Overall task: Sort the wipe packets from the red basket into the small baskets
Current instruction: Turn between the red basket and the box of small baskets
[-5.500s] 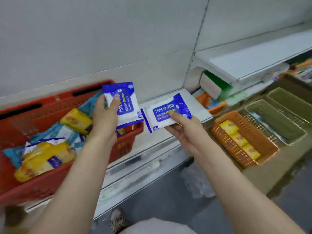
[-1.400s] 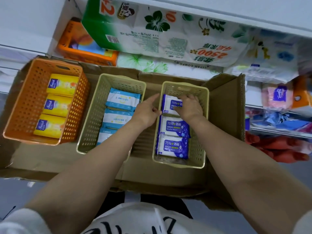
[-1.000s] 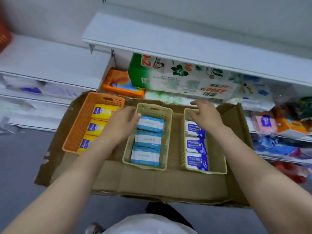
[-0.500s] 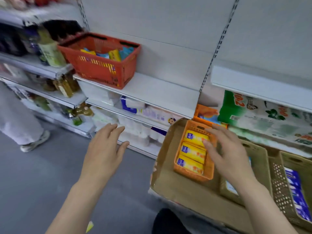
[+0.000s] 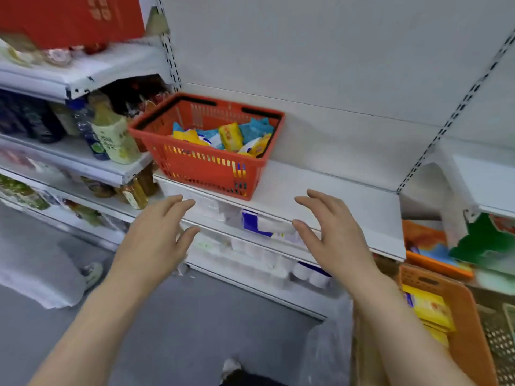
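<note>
Wipe packets (image 5: 232,136), yellow ones and pale blue ones, lay heaped in the red basket (image 5: 207,162), and neither hand had hold of any. Nearest the camera, both forearms reached forward. The left hand (image 5: 156,240) hung over the grey floor (image 5: 181,330) with its fingers (image 5: 178,203) straight and loosely spread, holding nothing. The right hand (image 5: 335,236) was level with it and well apart from it, fingers also spread and slightly bent, thumb out, empty, in front of the edge of the white shelf (image 5: 334,201). At the lower right, an orange small basket (image 5: 462,330) held yellow packets (image 5: 429,307) laid flat; beside it, at the frame edge, part of a pale perforated basket (image 5: 501,335) showed. Farther off, the red basket stood on the white shelf, beyond the left hand and touching neither hand. Left of the basket, bottles (image 5: 114,135) stood on a neighbouring shelf. Below the white shelf, white and blue packaged goods (image 5: 256,224) were blurred. At the left edge, a white-clad leg and shoe (image 5: 92,273) of another person rested on the floor.
</note>
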`<state>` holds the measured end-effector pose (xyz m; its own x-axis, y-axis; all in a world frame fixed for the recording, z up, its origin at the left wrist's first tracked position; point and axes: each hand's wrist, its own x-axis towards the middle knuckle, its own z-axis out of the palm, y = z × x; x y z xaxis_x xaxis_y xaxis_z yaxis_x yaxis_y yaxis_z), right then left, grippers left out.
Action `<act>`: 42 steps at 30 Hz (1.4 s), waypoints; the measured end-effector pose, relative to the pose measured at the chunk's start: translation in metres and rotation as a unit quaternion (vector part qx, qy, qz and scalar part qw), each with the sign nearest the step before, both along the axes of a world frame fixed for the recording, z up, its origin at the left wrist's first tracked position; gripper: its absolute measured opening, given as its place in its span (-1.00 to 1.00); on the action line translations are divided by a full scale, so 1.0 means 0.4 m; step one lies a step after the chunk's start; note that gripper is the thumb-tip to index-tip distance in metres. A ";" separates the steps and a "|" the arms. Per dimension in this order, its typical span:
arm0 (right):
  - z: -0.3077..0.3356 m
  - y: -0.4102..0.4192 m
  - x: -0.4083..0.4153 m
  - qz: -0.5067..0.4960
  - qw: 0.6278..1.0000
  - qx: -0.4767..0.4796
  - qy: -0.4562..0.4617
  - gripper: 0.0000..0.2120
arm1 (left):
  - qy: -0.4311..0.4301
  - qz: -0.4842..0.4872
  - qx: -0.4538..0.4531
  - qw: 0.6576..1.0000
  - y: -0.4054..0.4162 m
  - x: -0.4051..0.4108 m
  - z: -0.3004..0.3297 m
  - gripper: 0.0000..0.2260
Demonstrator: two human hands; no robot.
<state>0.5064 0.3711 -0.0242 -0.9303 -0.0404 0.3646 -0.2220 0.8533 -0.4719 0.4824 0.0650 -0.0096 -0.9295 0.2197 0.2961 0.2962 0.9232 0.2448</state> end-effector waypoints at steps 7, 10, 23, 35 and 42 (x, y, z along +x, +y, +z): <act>0.089 -0.183 -0.301 0.006 1.000 0.018 -0.012 -0.61 | 0.001 -0.011 -0.011 1.000 -0.156 -0.334 0.074 -0.58; 0.094 -0.230 -0.418 -0.004 1.000 0.017 -0.015 -0.61 | -0.004 -0.026 -0.008 1.000 -0.191 -0.469 0.052 -0.59; 0.001 -0.383 -0.898 -0.088 0.978 0.052 -0.179 -0.56 | -0.173 -0.133 0.012 0.976 -0.235 -1.118 -0.083 -0.48; -0.075 -0.343 -1.036 -0.038 0.837 0.141 -0.527 -0.44 | -0.366 -0.151 -0.059 0.916 -0.151 -1.250 -0.114 -0.43; -0.061 -0.259 -1.031 -0.202 0.844 -0.270 -0.417 -0.66 | -0.418 -0.150 -0.237 0.864 -0.106 -1.232 -0.105 -0.13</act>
<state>0.0941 0.2673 -0.0485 -0.7702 0.3041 -0.5607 0.6376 0.3900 -0.6643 -0.0105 0.0226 -0.0516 -0.6552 0.4000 -0.6409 0.4416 0.8911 0.1047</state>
